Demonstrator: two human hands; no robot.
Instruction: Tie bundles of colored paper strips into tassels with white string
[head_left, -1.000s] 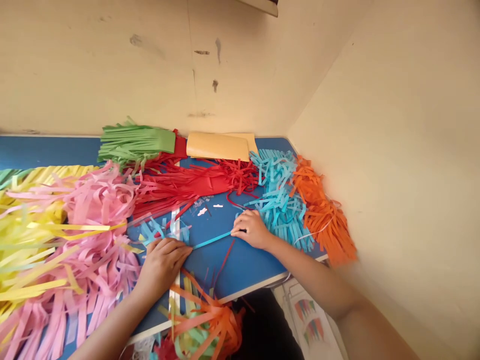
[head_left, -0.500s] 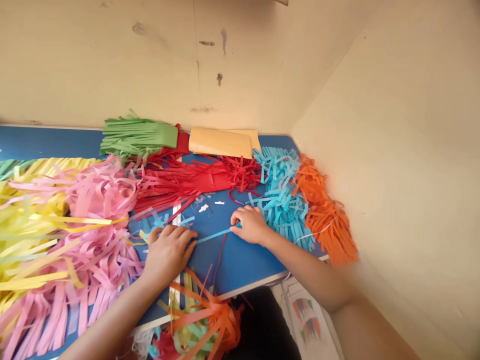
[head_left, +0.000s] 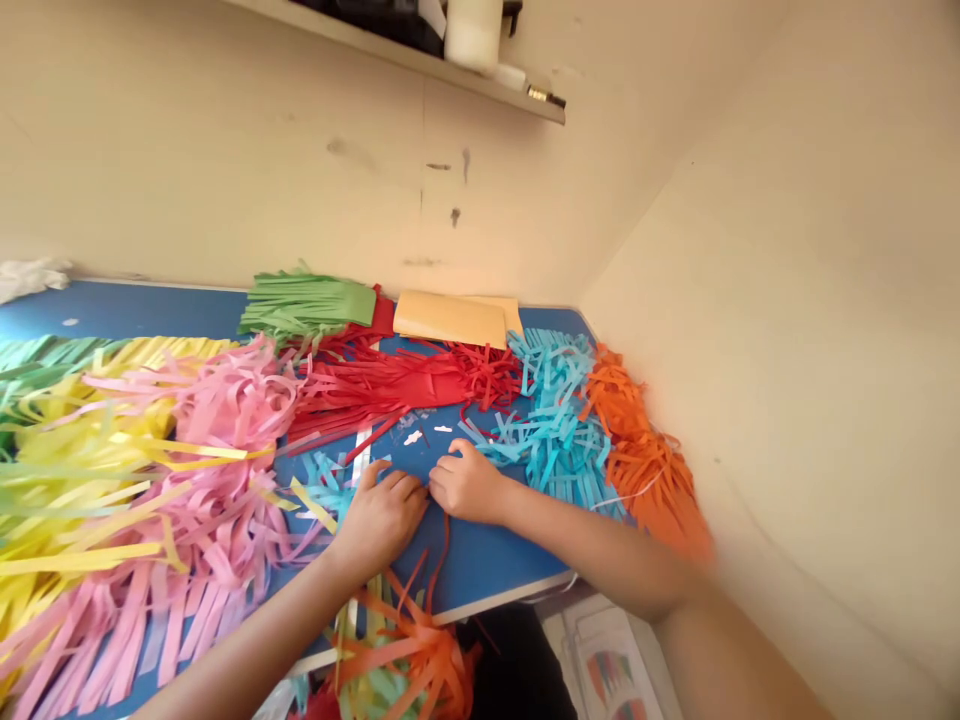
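Observation:
My left hand (head_left: 386, 512) and my right hand (head_left: 466, 482) meet fingertip to fingertip over the blue table (head_left: 480, 560), both with fingers closed. The light blue paper strip seen between them a moment ago is now hidden by the fingers. Light blue fringed paper (head_left: 562, 430) lies just beyond my right hand, and loose blue strips (head_left: 326, 483) are beside my left wrist. Red fringed paper (head_left: 405, 388) stretches across behind both hands. Below them, at the table's front edge, hangs an orange bundle of paper strips (head_left: 431, 660).
Pink fringe (head_left: 232, 400) and yellow fringe (head_left: 82, 430) cover the left side. At the back lie green fringe (head_left: 315, 300) and folded yellow-orange paper (head_left: 450, 318). Orange fringe (head_left: 652, 470) drapes over the right edge by the wall. A shelf (head_left: 405, 62) juts out above.
My hands have come together from being apart, and the blue strip stretched between them no longer shows. The view has tilted up, bringing the shelf into sight.

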